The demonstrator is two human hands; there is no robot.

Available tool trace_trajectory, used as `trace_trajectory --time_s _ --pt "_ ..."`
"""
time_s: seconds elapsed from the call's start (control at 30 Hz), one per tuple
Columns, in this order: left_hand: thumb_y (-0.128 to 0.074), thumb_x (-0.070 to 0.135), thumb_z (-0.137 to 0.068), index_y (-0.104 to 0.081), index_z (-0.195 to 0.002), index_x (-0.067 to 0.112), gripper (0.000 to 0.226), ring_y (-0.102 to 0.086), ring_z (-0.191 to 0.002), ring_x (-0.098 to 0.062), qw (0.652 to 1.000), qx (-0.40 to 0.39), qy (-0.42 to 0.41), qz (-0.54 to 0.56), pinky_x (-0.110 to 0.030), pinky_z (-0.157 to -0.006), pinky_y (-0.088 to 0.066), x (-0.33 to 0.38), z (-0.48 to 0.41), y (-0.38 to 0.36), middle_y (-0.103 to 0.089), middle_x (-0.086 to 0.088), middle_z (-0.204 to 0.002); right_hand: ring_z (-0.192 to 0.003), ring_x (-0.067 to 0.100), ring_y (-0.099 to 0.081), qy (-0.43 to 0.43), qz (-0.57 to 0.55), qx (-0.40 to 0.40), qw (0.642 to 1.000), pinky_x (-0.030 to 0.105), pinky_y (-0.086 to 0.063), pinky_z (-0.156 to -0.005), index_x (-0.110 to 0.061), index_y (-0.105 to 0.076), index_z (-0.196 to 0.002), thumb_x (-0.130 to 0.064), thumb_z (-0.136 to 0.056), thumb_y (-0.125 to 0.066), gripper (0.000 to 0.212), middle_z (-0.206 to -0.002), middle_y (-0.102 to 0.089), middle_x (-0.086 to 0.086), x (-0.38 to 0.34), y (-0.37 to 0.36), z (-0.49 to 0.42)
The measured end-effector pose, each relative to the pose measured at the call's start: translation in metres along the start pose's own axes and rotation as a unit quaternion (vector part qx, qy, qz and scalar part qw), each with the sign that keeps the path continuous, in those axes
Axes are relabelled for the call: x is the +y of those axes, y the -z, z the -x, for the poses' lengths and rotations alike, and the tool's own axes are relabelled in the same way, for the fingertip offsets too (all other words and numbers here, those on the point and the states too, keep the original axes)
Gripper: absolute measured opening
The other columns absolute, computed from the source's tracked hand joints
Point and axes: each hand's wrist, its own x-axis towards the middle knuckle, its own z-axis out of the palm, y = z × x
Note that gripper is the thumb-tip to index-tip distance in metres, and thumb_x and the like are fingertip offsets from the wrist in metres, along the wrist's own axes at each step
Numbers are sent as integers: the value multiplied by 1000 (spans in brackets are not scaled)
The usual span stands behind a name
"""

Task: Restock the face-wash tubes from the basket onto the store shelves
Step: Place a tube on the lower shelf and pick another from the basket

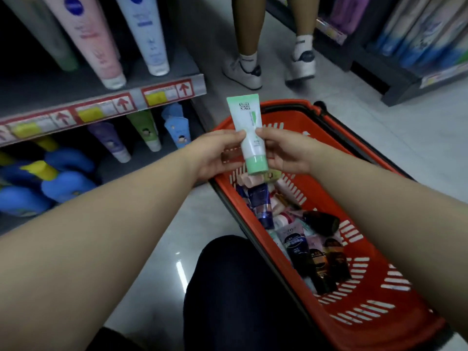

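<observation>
Tube (249, 133), white and green, cap down, above red basket (367, 287). Left hand (215, 154) and right hand (286, 153) both pinch it. More tubes (304, 239) in basket.

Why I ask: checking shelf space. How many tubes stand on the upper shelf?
3: a grey-green tube leftmost, a pink tube in the middle, a white tube rightmost. Others may sit out of frame.

Shop aisle here: grey shelves (38, 84) fronted by red-and-yellow price tags (157, 96), stocked with pastel tubes (96, 41), red slotted plastic basket (379, 287) alongside.
</observation>
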Motion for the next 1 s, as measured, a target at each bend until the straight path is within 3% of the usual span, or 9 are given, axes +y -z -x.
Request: trace_trajectory --time_s 0.27,0.4,0.5,0.6,0.73,0.87,1.0 --pt "-53 28 -94 -59 -107 23 15 -62 -85 -8 996 41 -70 32 -32 -84 -51 33 56 72 -68 7 -90 -75 12 -71 24 54 -114 992 28 -60 -67 -15 -60 -105 -20 -96 -50 15 -82 -74 3 -38 -89 -13" --pt "-55 29 -94 -58 -110 23 18 -64 -87 -9 990 88 -100 51 -27 -73 -56 48 87 109 -68 5 -94 -80 15 -71 42 60 -138 988 29 -59 -67 -15 -61 -105 -21 -94 -54 15 -89 -71 5 -47 -141 -23" --pt "-58 28 -92 -58 -108 22 17 -66 -90 -11 981 135 -128 51 -29 -74 -56 58 107 138 -71 4 -94 -75 12 -70 67 85 -144 984 28 -59 -67 -17 -63 -99 -21 -94 -55 10 -84 -71 1 -49 -181 -31" --pt "-59 16 -91 -60 -98 19 7 -68 -77 -10 965 187 -178 49 -33 -77 -56 68 123 161 -71 2 -86 -81 13 -70 104 116 -130 979 29 -58 -76 -16 -64 -98 -19 -92 -60 8 -86 -72 1 -50 -221 -41" --pt "-60 6 -90 -59 -109 13 21 -66 -80 -13 938 257 -230 25 -26 -61 -56 80 129 193 -67 0 -93 -91 23 -70 173 169 -50 969 32 -59 -75 -4 -65 -108 -17 -85 -69 27 -101 -71 12 -52 -265 -67" --pt "-62 -1 -87 -60 -113 5 27 -67 -90 -25 909 318 -269 -10 -40 -82 -57 93 120 227 -67 -7 -94 -85 19 -65 252 231 2 940 19 -54 -63 -1 -62 -116 -7 -87 -64 30 -103 -68 10 -53 -297 -90" --pt "-64 -2 -84 -64 -109 8 27 -67 -99 -27 889 351 -293 -19 -44 -89 -55 110 103 251 -69 -13 -107 -86 20 -64 304 299 19 904 35 -57 -80 -14 -60 -122 -8 -86 -61 37 -92 -67 3 -54 -317 -114"
